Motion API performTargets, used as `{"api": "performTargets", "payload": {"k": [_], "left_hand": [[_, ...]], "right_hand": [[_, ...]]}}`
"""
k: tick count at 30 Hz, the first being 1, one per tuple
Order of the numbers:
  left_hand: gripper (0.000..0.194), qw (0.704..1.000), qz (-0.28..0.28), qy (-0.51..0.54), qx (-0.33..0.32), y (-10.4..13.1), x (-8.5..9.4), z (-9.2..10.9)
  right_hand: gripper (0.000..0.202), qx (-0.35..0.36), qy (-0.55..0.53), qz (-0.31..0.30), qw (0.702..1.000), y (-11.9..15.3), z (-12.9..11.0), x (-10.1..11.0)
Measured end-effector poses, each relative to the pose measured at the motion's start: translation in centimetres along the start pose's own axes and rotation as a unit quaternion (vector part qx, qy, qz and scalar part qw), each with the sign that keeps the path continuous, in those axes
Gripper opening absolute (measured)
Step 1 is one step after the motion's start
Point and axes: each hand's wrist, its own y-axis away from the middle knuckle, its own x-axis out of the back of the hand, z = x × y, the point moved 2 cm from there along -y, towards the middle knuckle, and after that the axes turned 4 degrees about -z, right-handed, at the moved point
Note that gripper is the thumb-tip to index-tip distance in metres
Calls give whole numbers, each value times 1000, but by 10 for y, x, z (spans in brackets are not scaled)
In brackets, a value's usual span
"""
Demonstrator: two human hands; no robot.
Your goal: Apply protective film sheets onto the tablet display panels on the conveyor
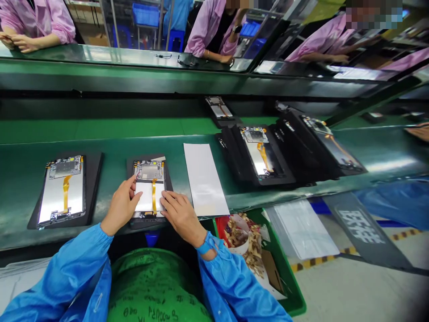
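Observation:
An opened tablet (147, 170), its circuit board, silver battery area and orange ribbon cable showing, lies on a dark pad on the green bench in front of me. My left hand (122, 203) touches its left side, the fingertips near the board's lower left corner by a thin red wire, the thumb apart from them over the battery area. Across the right edge rest the stretched fingers of my right hand (182, 217), beside the ribbon cable (154, 194). To the left, a second opened tablet (63, 190) lies on another dark pad.
A white sheet (205, 181) lies right of the tablet. Further right are stacked dark pads with opened tablets (259, 152). Another tablet (219, 108) sits on the green belt behind. Below stands a green bin (295, 295) with scraps. Co-workers in pink sleeves (209, 27) sit opposite.

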Motion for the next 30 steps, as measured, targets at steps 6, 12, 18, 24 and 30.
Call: {"api": "performTargets", "payload": {"k": [6, 12, 18, 24, 30], "left_hand": [[48, 995, -17, -88, -35, 1, 0, -2], [46, 990, -23, -130, -58, -2, 1, 0], [48, 985, -38, -159, -63, 0, 1, -2], [47, 978, -46, -189, -71, -1, -1, -3], [48, 977, -41, -194, -80, -1, 0, -4]], "right_hand": [[32, 11, 42, -2, 999, 1, -3, -1], [30, 11, 52, 4, 999, 0, -4, 0], [31, 20, 61, -4, 998, 0, -4, -2], [30, 22, 70, -1, 997, -1, -5, 0], [28, 30, 84, 0, 996, -1, -6, 2]]}}
